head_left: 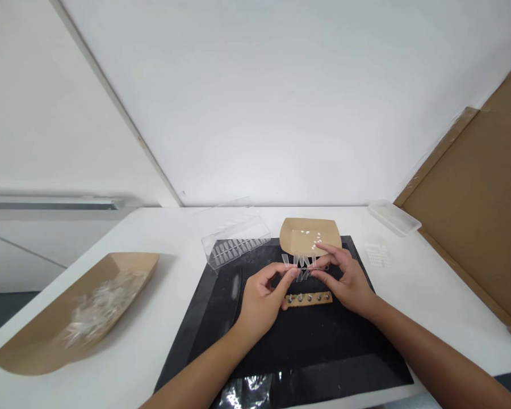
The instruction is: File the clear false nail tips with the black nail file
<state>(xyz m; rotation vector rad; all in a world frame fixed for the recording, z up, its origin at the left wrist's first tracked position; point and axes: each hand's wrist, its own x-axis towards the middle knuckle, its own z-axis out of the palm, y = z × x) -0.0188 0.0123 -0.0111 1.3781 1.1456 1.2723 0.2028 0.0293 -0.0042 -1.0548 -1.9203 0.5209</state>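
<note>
Both hands meet above a black mat (306, 352), pinching a small strip of clear false nail tips (302, 261) that fan out up and down. My left hand (262, 292) grips its left end between thumb and fingers. On the right end, the thumb and a finger of my right hand (344, 278) are closed, its other fingers raised. Just below them a narrow wooden bar (309, 304) with several metal studs lies on the mat. Behind the hands, a small cardboard tray (289, 236) holds several tiny white pieces (317, 238). The exact grip points are partly hidden by the fingers.
At left, a larger cardboard tray (29, 352) holds a heap of clear plastic pieces (104, 307). A clear box (238, 241) with rows of nail tips overlaps the mat. Right are a sheet of small clear tabs (378, 255), a translucent tray (394, 218) and a cardboard panel (472, 199).
</note>
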